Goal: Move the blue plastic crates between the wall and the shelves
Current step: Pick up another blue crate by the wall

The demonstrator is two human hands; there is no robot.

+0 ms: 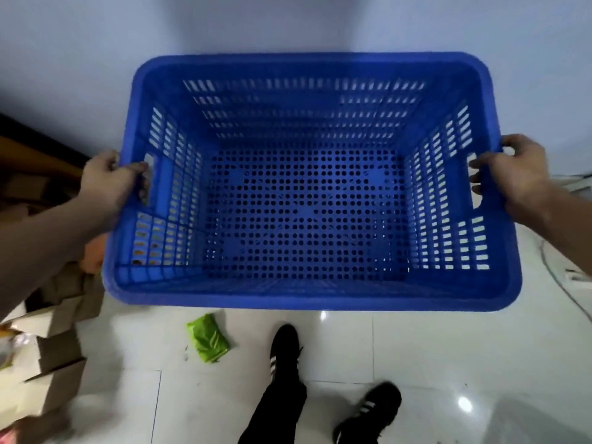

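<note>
A person is holding a big blue plastic crate [307, 293] with both hands, out in front of the body and up off the white tiled floor [432, 354]. The left hand [107, 179] is gripping the left short side of the crate, with its fingers [141, 169] curled shut through the handle slot there. The right hand [512, 174] is gripping the right short side the same way, closed tight around the rim and the handle slot. The crate is sitting level between the two hands, with its open top facing up, and nothing is lying inside it. Its bottom is full of little round holes and its sides are full of little long slots. The far side of the crate is sitting close to the pale wall [288, 24], but I cannot tell if it is touching. Below the near side of the crate, a crumpled green wrapper [208, 339] is lying on the floor. Near the wrapper, the person's two black shoes with white stripes [285, 347] are standing on the tiles. Brown cardboard boxes [54, 357] are piling up on the floor at the left, under the left arm. A thin cable [559, 277] is running along the floor at the right
</note>
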